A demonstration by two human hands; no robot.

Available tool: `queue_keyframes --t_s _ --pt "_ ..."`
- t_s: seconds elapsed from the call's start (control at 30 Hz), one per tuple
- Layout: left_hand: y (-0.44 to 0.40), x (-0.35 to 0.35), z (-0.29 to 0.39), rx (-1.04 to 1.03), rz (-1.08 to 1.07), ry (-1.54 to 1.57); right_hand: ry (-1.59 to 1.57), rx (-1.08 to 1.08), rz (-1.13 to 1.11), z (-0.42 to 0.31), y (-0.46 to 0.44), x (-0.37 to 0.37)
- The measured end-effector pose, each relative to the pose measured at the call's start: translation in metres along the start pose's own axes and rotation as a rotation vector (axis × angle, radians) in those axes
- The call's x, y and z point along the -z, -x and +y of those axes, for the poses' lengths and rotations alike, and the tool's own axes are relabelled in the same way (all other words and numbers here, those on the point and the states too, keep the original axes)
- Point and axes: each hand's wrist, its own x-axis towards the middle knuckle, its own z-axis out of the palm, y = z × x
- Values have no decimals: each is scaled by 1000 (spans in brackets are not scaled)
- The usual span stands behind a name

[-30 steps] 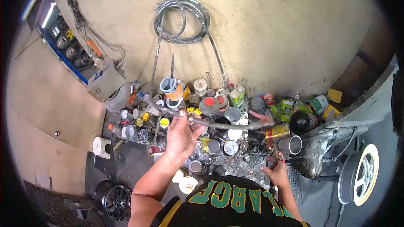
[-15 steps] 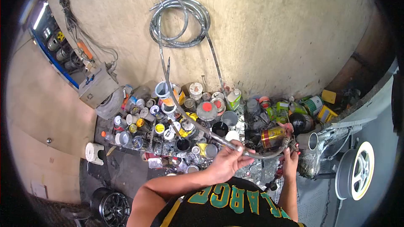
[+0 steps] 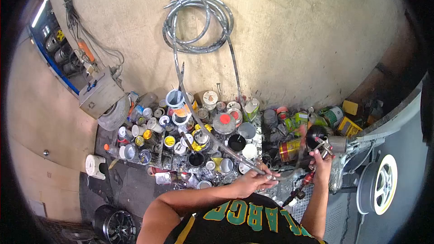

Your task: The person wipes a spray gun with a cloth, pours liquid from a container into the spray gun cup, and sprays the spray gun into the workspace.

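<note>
My left hand [image 3: 257, 182] is closed around a grey hose [image 3: 217, 142] close to its free end, over the front of the cluttered bench. Past my fingers, the hose's end is smeared by motion and curves up beside a gold-and-red tin [image 3: 289, 150]. My right hand [image 3: 321, 167] grips a metal spray gun [image 3: 323, 146] that has a red fitting [image 3: 308, 179] and a dark line below it. The spray gun is in front of a dark rounded container [image 3: 316, 134] and a grey metal cup [image 3: 338, 144]; whether it touches either I cannot tell.
Paint cans and cups crowd the bench, among them an open cup of black paint [image 3: 236, 143] and a tall white can [image 3: 175, 98]. A coiled hose [image 3: 199, 47] hangs on the wall. Wheels stand at right [image 3: 384, 185] and lower left [image 3: 121, 226].
The hose's end has come away from my right hand and swung left. My right hand has shifted right, and the spray gun in it now shows clearly. My left hand has lowered slightly.
</note>
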Motion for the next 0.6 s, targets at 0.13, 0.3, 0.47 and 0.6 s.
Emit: queue_keyframes --t_s 0.13,0.3,0.47,0.6 --pt "-5 6 -3 -15 0 -23 139 25 -12 -18 2 -19" --pt "-5 10 -4 53 2 -106 208 60 52 -13 6 -16" --pt "-7 -4 25 -15 -30 -286 291 3 103 16 12 16" --pt "-24 -21 94 -303 12 -432 266 73 75 47 18 42"
